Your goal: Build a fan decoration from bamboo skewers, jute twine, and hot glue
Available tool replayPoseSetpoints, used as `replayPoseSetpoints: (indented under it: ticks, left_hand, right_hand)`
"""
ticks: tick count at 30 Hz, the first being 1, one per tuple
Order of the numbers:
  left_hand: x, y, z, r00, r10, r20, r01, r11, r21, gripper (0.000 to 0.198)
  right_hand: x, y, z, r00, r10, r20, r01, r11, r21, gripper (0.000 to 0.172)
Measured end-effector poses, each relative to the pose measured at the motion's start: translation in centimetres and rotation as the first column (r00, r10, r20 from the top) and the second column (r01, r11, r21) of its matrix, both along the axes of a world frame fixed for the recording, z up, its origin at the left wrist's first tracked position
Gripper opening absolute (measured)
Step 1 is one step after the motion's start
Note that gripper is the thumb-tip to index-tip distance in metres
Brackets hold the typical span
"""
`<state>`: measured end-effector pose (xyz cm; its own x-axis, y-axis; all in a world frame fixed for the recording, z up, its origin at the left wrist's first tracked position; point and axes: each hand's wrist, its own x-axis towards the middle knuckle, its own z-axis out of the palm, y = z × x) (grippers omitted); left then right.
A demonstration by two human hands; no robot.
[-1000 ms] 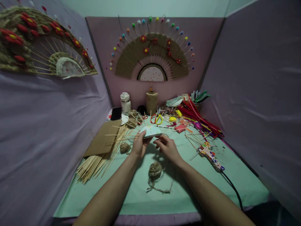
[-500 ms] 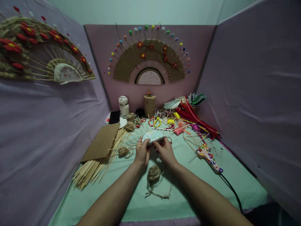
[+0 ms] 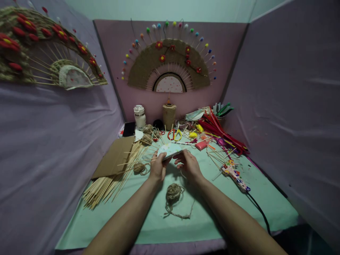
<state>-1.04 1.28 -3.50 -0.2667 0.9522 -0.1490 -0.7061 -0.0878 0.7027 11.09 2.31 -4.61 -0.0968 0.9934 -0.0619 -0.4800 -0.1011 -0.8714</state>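
A pale blue half-round fan base (image 3: 170, 149) with thin bamboo sticks radiating from its edge is held up over the table, tilted. My left hand (image 3: 158, 166) grips its left end, thumb on top. My right hand (image 3: 189, 165) is at its right corner; the upper fingers meet the edge there, while the lower fingers curl loosely beneath. A strand of twine hangs by the right hand; whether the fingers pinch it I cannot make out. Below the hands lies a small ball of jute twine (image 3: 173, 192) with a loose tail.
Bamboo sticks (image 3: 99, 191) and a cardboard sheet (image 3: 114, 157) lie left. A patterned glue gun (image 3: 236, 177) with a black cord rests right. Scissors (image 3: 177, 135), a twine spool (image 3: 169, 117), a white jar (image 3: 139, 117) and red strips (image 3: 220, 129) stand behind. A finished fan (image 3: 170, 63) hangs on the back panel.
The fan base has tilted and shifted slightly left with my left hand. My right hand's lower fingers have loosened and spread under its right end. The view has shifted slightly.
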Motion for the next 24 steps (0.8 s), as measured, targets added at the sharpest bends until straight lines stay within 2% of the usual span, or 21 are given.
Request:
replayPoseSetpoints:
  ticks: [5, 8, 11, 14, 17, 21, 24]
  left_hand:
    - [-0.4, 0.2, -0.3, 0.993, -0.107, -0.047, 0.108, 0.994, 0.013, 0.048]
    - [-0.3, 0.3, -0.6, 0.976, -0.208, -0.06, 0.211, 0.976, 0.044, 0.044]
    - [-0.1, 0.3, -1.0, 0.953, -0.253, -0.165, 0.267, 0.961, 0.067, 0.044]
    - [0.3, 0.4, -1.4, 0.926, -0.228, -0.301, 0.272, 0.956, 0.113, 0.046]
    - [0.6, 0.5, -1.6, 0.927, -0.155, -0.342, 0.202, 0.974, 0.104, 0.051]
    - [0.6, 0.6, -1.9, 0.937, -0.062, -0.344, 0.116, 0.984, 0.137, 0.072]
    - [0.5, 0.6, -2.1, 0.93, -0.055, -0.363, 0.123, 0.978, 0.169, 0.087]
  right_hand:
    - [0.4, 0.1, 0.2, 0.994, 0.05, -0.093, -0.061, 0.991, -0.12, 0.028]
    - [0.6, 0.3, 0.2, 0.989, 0.029, -0.147, -0.054, 0.983, -0.174, 0.02]
    - [0.8, 0.7, 0.2, 0.98, -0.015, -0.198, -0.031, 0.974, -0.224, 0.015]
    - [0.8, 0.9, 0.1, 0.973, -0.048, -0.225, -0.01, 0.967, -0.254, 0.013]
    - [0.5, 0.7, 0.0, 0.971, -0.069, -0.23, 0.006, 0.964, -0.266, 0.012]
    - [0.1, 0.2, 0.0, 0.97, -0.072, -0.231, 0.006, 0.962, -0.274, 0.011]
    - [0.1, 0.1, 0.1, 0.971, -0.073, -0.228, 0.006, 0.96, -0.282, 0.011]
